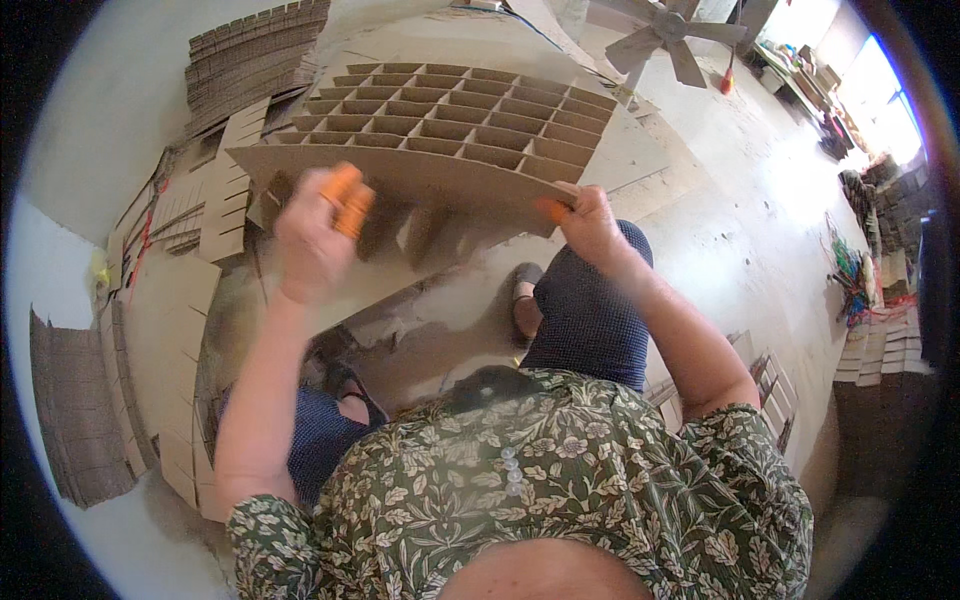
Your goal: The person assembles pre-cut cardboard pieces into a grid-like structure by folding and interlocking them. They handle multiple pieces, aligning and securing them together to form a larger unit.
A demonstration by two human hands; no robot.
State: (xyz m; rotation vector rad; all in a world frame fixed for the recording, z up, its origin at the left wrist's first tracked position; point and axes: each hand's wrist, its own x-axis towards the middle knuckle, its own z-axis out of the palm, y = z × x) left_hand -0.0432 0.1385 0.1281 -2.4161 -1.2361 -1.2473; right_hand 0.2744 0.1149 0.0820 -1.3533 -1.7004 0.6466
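Observation:
A grid of interlocked cardboard dividers point(440, 112) stands in front of me, its square cells facing up. A long cardboard strip point(420, 172) forms its near side. At the strip's right end, my right hand point(597, 232) is closed, pinching the corner; an orange covering shows on a finger. My left hand point(315, 238) is in front of the strip's left part, with orange coverings on its fingers. Motion smears those fingers, so I cannot make out whether they touch the cardboard. Beneath the strip, more cardboard pieces show in shadow.
Stacks of cardboard strips point(255, 60) stand at the far left, with slotted sheets point(232, 190) beside the grid. Another stack point(80, 405) sits at the left edge. A fan point(672, 32) stands beyond the grid. Bundled cords point(850, 275) and more stacked cardboard point(882, 345) lie right.

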